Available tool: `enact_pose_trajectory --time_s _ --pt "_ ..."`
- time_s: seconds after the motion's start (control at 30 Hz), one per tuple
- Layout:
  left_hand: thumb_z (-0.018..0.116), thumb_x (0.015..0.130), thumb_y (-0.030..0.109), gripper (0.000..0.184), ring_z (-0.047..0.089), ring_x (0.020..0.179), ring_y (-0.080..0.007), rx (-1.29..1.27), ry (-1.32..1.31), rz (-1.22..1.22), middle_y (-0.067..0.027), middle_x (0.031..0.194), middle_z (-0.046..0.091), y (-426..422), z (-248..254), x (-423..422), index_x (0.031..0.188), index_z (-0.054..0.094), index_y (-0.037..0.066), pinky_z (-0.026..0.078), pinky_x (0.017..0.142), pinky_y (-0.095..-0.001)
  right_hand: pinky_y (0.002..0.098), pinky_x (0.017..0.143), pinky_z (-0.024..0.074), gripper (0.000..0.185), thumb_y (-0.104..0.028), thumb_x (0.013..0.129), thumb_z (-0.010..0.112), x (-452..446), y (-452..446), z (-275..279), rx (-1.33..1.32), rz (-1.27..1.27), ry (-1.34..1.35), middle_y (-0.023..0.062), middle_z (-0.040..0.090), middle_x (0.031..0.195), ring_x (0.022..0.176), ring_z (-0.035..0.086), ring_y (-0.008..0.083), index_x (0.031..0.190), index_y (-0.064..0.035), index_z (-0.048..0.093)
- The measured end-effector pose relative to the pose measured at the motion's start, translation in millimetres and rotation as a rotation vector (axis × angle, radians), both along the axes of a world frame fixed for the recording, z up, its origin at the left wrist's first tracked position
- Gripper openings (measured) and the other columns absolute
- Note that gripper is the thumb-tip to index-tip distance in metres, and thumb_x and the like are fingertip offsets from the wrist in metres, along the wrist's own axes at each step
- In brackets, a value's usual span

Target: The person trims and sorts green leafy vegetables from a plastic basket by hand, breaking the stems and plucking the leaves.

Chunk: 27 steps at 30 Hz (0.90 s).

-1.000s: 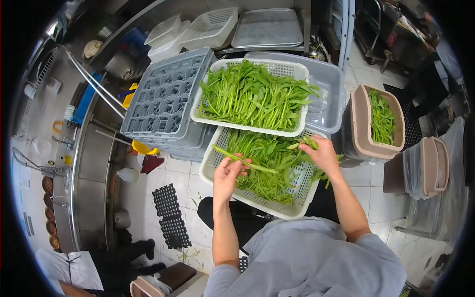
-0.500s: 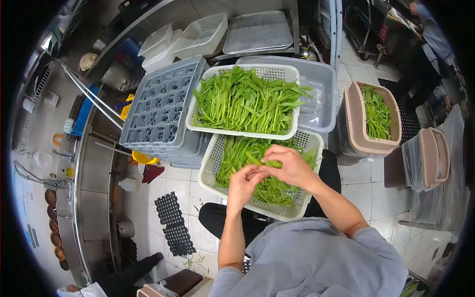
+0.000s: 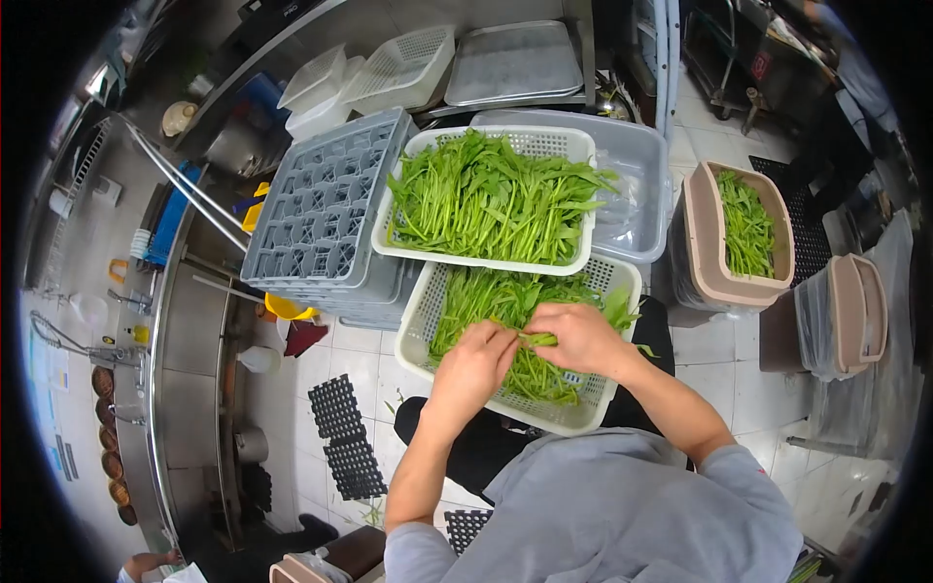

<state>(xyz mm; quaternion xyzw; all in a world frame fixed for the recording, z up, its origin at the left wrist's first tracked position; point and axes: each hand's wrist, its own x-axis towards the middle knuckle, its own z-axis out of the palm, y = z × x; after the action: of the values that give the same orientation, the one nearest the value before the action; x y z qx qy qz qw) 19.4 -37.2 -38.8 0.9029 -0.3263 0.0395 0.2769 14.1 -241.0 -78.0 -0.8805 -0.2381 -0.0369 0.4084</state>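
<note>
some stems (image 3: 537,339), likely brittle; i'd pinch mid-length; right hand (image 3: 580,338), 3 o'clock, closed round them; left hand (image 3: 472,367), 8 o'clock, grip unclear remotely

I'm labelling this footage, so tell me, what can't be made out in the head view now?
In the head view:
Gripped green stems: partly covered by the left hand and right hand.
Lower basket: far rim hidden behind the upper basket.
Lower-left person: body cut off by the bottom edge.
Red sign: any lettering too small to read.
</note>
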Motion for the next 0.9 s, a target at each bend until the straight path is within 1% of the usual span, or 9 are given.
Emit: enact_pose_trajectory --time_s 0.2,0.27,0.37,0.43,0.53,0.6,0.7,0.77,0.9 --pt "0.069 0.081 0.01 0.013 0.061 0.085 -0.0317 0.134 0.022 -0.071 -0.0117 0.087 0.057 0.6 -24.4 -12.0 0.092 0.066 0.003 0.053 0.07 -0.0411 0.0417 0.068 0.0531 0.025 -0.021 0.075 0.072 -16.8 1.6 -6.4 -0.16 0.035 0.081 0.0064 0.064 0.097 0.083 0.065 0.0303 0.095 -0.007 0.071" --pt "0.068 0.081 0.011 0.011 0.061 0.086 -0.031 0.125 0.007 -0.074 -0.0112 0.086 0.056 1.2 -27.4 -13.0 0.089 0.065 0.004 0.053 0.07 -0.0406 0.0419 0.068 0.053 0.025 -0.021 0.076 0.073 -20.2 0.2 -15.0 -0.086 0.027 0.053 0.0065 0.064 0.096 0.083 0.065 0.0306 0.095 -0.0066 0.071" --pt "0.07 0.08 0.01 0.017 0.06 0.081 -0.0327 0.012 0.058 -0.057 -0.0123 0.087 0.057 2.3 -29.1 -12.4 0.094 0.065 0.001 0.051 0.068 -0.0399 0.0418 0.068 0.0526 0.025 -0.022 0.077 0.074 -20.2 -6.4 -27.3 0.04 -0.002 0.025 0.0073 0.065 0.094 0.083 0.065 0.0315 0.095 -0.006 0.071" --pt "0.07 0.082 0.01 0.017 0.06 0.078 -0.0316 -0.087 0.19 0.005 -0.0129 0.088 0.058 5.7 -29.5 -10.6 0.095 0.064 0.0 0.05 0.068 -0.0373 0.0416 0.068 0.0523 0.025 -0.022 0.078 0.075 -19.7 -11.8 -30.9 0.096 -0.026 0.025 0.0079 0.066 0.093 0.082 0.065 0.0322 0.095 -0.0058 0.071" --pt "0.069 0.084 0.012 0.018 0.06 0.081 -0.0356 -0.081 0.342 0.024 -0.0153 0.089 0.059 11.2 -27.0 -6.9 0.097 0.065 0.0 0.049 0.072 -0.0407 0.0414 0.068 0.0518 0.025 -0.023 0.079 0.076 -15.6 -19.1 -31.9 0.145 -0.003 0.124 0.0107 0.068 0.087 0.078 0.065 0.0341 0.095 -0.0045 0.071" --pt "0.069 0.084 0.012 0.02 0.06 0.083 -0.0354 -0.07 0.362 0.004 -0.015 0.088 0.059 11.3 -25.5 -5.3 0.099 0.065 0.0 0.049 0.071 -0.0391 0.0412 0.069 0.0518 0.026 -0.025 0.08 0.075 -13.5 -20.5 -28.4 0.158 -0.023 0.148 0.0131 0.069 0.084 0.076 0.065 0.0356 0.095 -0.0038 0.072" --pt "0.07 0.084 0.012 0.022 0.062 0.082 -0.0341 -0.068 0.312 -0.007 -0.015 0.092 0.063 8.6 -19.7 -5.1 0.102 0.065 0.001 0.05 0.071 -0.0385 0.0418 0.069 0.052 0.027 -0.025 0.08 0.075 -11.6 -20.6 -25.2 0.175 -0.004 0.157 0.0146 0.069 0.084 0.077 0.065 0.0363 0.095 -0.0027 0.072" --pt "0.069 0.084 0.011 0.025 0.066 0.083 -0.0309 -0.155 0.45 0.024 -0.0148 0.098 0.067 1.8 -8.8 -6.6 0.107 0.064 0.001 0.052 0.073 -0.0372 0.0418 0.07 0.0521 0.028 -0.026 0.08 0.075 -10.9 -20.1 -24.5 0.17 0.0 0.154 0.0147 0.069 0.085 0.077 0.066 0.0364 0.096 -0.0028 0.072" --pt "0.068 0.085 0.008 0.025 0.068 0.087 -0.0282 -0.276 0.55 0.068 -0.0148 0.103 0.069 -1.1 -14.3 -4.5 0.109 0.064 0.001 0.054 0.076 -0.0352 0.041 0.071 0.052 0.028 -0.025 0.08 0.075 -12.0 -20.2 -13.6 0.137 -0.016 0.189 0.0134 0.069 0.089 0.079 0.066 0.0352 0.096 -0.0031 0.071"
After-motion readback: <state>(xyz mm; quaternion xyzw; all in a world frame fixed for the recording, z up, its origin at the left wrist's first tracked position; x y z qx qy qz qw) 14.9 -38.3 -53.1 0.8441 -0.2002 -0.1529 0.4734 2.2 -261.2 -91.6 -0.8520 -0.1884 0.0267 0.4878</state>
